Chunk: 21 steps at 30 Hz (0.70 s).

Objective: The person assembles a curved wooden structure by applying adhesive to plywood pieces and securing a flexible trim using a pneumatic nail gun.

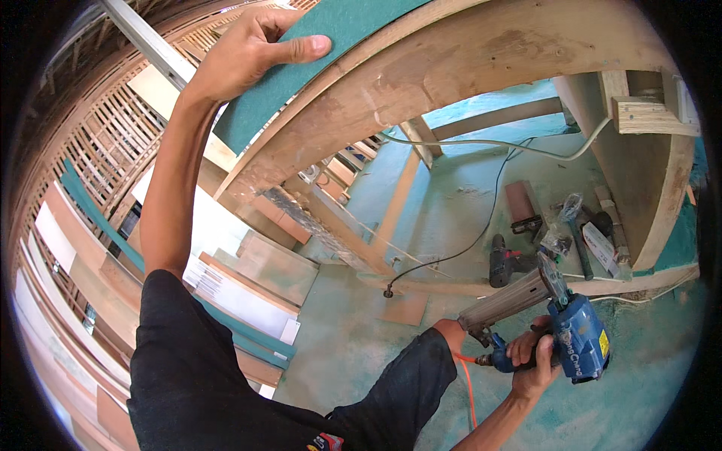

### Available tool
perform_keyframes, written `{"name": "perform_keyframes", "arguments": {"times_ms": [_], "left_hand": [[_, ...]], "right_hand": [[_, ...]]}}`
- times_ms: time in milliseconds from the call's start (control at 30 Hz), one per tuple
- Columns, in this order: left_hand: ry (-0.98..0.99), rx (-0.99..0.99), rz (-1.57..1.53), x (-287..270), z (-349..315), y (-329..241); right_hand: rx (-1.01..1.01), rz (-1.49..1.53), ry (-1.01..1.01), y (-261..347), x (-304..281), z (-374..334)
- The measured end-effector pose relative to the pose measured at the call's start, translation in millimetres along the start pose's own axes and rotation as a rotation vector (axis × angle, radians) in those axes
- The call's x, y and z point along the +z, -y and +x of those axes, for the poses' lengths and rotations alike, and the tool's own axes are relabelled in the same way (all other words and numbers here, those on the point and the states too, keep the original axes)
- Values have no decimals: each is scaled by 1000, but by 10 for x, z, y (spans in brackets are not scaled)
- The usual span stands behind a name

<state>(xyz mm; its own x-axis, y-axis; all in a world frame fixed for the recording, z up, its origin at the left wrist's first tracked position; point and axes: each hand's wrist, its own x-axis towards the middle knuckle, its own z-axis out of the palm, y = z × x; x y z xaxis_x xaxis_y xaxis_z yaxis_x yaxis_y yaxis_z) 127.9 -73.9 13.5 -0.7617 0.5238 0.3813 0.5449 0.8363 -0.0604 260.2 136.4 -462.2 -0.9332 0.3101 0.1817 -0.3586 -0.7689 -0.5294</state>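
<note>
A green-faced board [259,113] lies along the top of a wooden workbench [421,68] at the upper left. My left hand [244,56] is closed over the board's outer edge, with the thumb flat on the green face and the fingers partly hidden. Low on the right, my right hand [532,362] wraps round the handle of a blue nail gun [579,342], held near my knee and apart from the bench. Its long metal magazine [504,303] points to the left. An orange air hose [471,395] runs down from the handle end.
On the bench's lower shelf lie a cordless drill [502,261], a hammer [580,248] and other tools. A black cable with a plug [389,292] hangs over the shelf's front rail. Boards [259,274] lean in stacks at left. A pale cable [556,155] crosses under the benchtop.
</note>
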Motion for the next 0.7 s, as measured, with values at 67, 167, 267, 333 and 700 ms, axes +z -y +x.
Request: {"name": "perform_keyframes", "arguments": {"times_ms": [67, 167, 267, 333, 700], "left_hand": [[66, 0, -2, 2, 39, -121], [41, 54, -19, 65, 5, -167], [15, 78, -66, 98, 10, -96], [3, 78, -112, 96, 46, -48], [44, 118, -73, 19, 38, 52]], "right_hand": [[1, 33, 14, -35, 5, 31], [20, 11, 18, -44, 60, 64], [-18, -14, 25, -40, 126, 93], [-33, 3, 59, -6, 139, 110], [-99, 30, 148, 157, 305, 204]]}}
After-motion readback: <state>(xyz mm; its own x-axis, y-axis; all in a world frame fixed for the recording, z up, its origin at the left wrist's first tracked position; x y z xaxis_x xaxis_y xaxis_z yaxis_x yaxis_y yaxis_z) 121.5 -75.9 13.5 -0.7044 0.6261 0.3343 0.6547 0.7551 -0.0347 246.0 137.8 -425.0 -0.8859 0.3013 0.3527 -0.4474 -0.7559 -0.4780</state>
